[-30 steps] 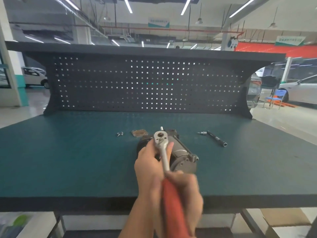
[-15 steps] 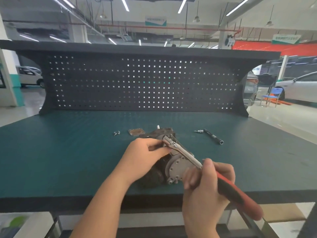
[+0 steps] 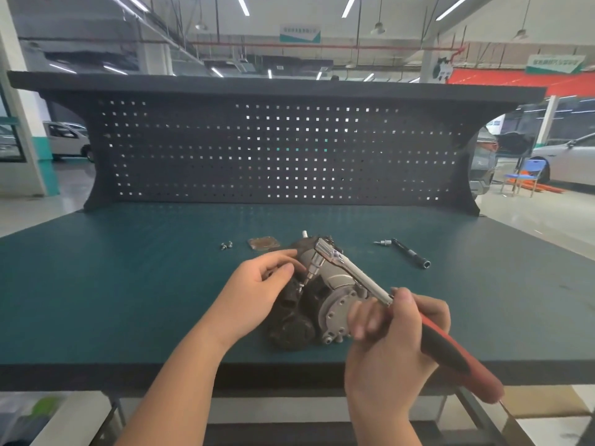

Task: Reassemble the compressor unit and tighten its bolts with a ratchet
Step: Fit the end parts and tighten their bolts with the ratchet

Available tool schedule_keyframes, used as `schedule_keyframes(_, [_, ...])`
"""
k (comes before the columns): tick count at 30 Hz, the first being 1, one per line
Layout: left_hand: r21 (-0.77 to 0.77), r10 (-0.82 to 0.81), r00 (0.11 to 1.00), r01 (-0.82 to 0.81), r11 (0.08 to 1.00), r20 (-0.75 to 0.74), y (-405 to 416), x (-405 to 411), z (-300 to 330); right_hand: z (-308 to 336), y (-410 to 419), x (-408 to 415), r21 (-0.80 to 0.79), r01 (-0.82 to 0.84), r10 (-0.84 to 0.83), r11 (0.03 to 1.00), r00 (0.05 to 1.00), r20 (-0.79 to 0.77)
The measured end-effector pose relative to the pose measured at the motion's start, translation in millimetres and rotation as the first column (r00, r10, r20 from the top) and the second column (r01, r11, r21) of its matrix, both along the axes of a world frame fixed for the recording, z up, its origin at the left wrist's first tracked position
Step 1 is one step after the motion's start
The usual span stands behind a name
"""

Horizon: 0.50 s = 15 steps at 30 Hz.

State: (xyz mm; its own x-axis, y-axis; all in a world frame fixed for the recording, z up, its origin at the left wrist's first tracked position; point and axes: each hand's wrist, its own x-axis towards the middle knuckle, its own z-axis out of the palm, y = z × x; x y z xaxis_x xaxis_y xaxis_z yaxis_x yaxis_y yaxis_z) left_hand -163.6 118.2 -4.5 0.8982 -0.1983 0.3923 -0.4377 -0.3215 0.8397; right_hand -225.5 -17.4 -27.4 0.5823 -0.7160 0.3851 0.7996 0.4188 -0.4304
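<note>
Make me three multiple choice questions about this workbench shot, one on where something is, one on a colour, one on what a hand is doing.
1. Where does the black extension bar lie?
A. on the mat, right of the compressor
B. hung on the pegboard
C. in the left hand

2. What colour is the ratchet grip?
A. blue
B. red and black
C. yellow

3. What is the right hand doing?
A. resting flat on the mat
B. holding a bolt
C. gripping the ratchet handle

Answers: 1 A, it lies beyond the compressor on the bench mat. 2 B, the grip shows red with a black panel. 3 C, its fingers curl round the handle.
</note>
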Motion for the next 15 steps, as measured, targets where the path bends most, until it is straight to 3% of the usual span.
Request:
schedule_keyframes(9, [0.054,0.138,0.981,-0.147,0.988,0.134,-11,-8,-16,2,-2,1,-0.004,-0.043,0.043,0.999,0.999,-0.007])
schedule_keyframes(15, [0.001,0.265,0.957,-0.267,0.964,0.116,-23,-12,-13,5,-6,1,-0.061,-0.082,0.080,0.995,0.996,-0.029])
